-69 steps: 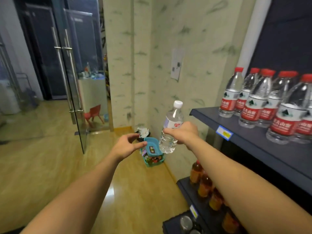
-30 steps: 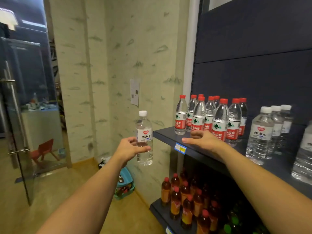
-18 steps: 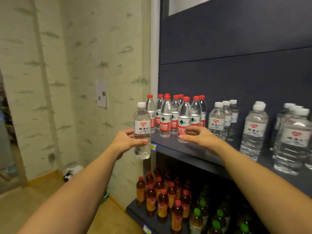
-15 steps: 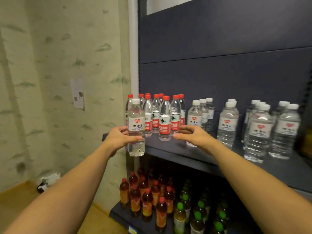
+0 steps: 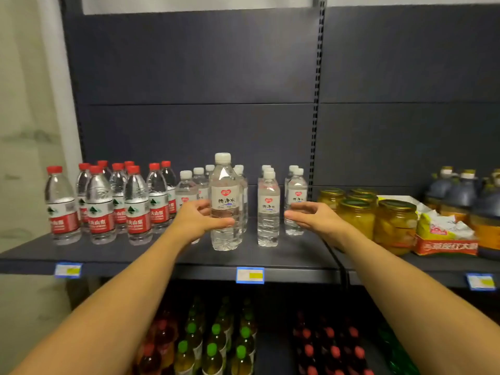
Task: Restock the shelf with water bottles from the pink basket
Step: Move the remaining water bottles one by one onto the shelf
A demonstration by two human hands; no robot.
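left hand (image 5: 200,220) grips the bottle (image 5: 225,204); right hand (image 5: 313,216) hovers empty. best set upright on the shelf (image 5: 162,255) among white-caps (image 5: 268,209).

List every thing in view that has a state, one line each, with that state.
White-capped bottle: capped, upright, gripped by left hand at the shelf front.
Left hand: fingers curled round that bottle.
Right hand: open, beside a standing white-capped bottle; contact unclear.
Red-capped bottles: capped, upright, grouped at the left.
Other white-capped bottles: capped, upright, in rows.
Glass jars: lidded, upright.
Shelf: stocked, with a bare front strip.
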